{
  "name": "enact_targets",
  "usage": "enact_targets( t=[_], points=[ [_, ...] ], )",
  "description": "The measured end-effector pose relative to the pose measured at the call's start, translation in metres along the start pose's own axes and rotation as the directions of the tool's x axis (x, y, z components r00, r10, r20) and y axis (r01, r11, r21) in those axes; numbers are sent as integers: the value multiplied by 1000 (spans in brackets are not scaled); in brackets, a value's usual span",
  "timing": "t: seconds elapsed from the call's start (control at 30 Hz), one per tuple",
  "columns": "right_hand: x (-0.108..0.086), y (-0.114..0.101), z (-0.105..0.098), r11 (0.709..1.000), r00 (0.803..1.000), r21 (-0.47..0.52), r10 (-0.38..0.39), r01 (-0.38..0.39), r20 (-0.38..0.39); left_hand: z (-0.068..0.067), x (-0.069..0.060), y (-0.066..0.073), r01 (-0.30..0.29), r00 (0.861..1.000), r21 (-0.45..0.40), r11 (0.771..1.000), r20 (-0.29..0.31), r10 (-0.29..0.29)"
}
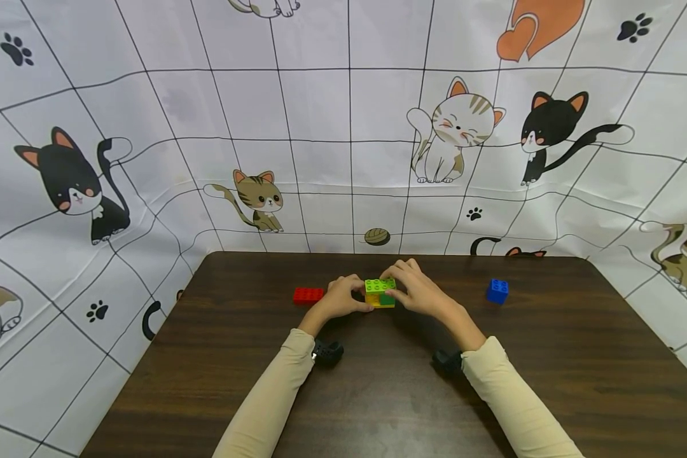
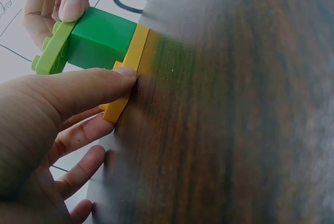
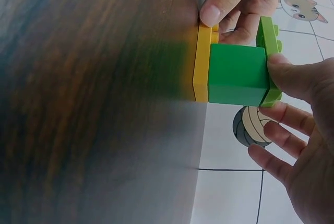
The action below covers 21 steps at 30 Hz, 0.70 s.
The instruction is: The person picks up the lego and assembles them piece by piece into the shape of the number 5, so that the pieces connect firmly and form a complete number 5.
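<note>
On the far middle part of the table, both hands hold a small stack of toy building bricks. At its bottom lies a flat yellow brick [image 3: 202, 67], at table level. A taller dark green brick [image 3: 237, 75] sits on one end of the yellow one. Across the top is a thin lime green brick [image 1: 380, 285] with round studs, overhanging the dark green one. My left hand [image 1: 343, 298] pinches the yellow brick near its left end between thumb and fingers. My right hand [image 1: 416, 287] pinches the lime brick at its right end, the other fingers spread.
A red studded brick [image 1: 308, 295] lies just left of the left hand. Farther right stands a blue brick [image 1: 497, 291]. The dark brown wooden table [image 1: 378, 394] meets a white cat-print sheet [image 1: 320, 102] at its back edge. Black wrist straps [image 1: 327, 353] sit at both cuffs.
</note>
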State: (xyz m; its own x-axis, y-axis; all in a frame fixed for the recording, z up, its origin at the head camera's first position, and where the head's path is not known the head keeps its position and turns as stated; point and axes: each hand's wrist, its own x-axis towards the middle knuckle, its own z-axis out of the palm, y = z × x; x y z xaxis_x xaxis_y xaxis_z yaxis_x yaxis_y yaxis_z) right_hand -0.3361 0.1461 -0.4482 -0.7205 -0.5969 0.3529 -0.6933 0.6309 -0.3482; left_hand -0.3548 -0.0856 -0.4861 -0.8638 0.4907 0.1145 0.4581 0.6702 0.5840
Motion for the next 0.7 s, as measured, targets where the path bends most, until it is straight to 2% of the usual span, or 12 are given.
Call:
enact_targets(
  t=[0.7],
  points=[
    [-1,-1,1,997,999,64,32,-33,14,-1,-1,1,-15,1000,-4,1000,0,15]
  ],
)
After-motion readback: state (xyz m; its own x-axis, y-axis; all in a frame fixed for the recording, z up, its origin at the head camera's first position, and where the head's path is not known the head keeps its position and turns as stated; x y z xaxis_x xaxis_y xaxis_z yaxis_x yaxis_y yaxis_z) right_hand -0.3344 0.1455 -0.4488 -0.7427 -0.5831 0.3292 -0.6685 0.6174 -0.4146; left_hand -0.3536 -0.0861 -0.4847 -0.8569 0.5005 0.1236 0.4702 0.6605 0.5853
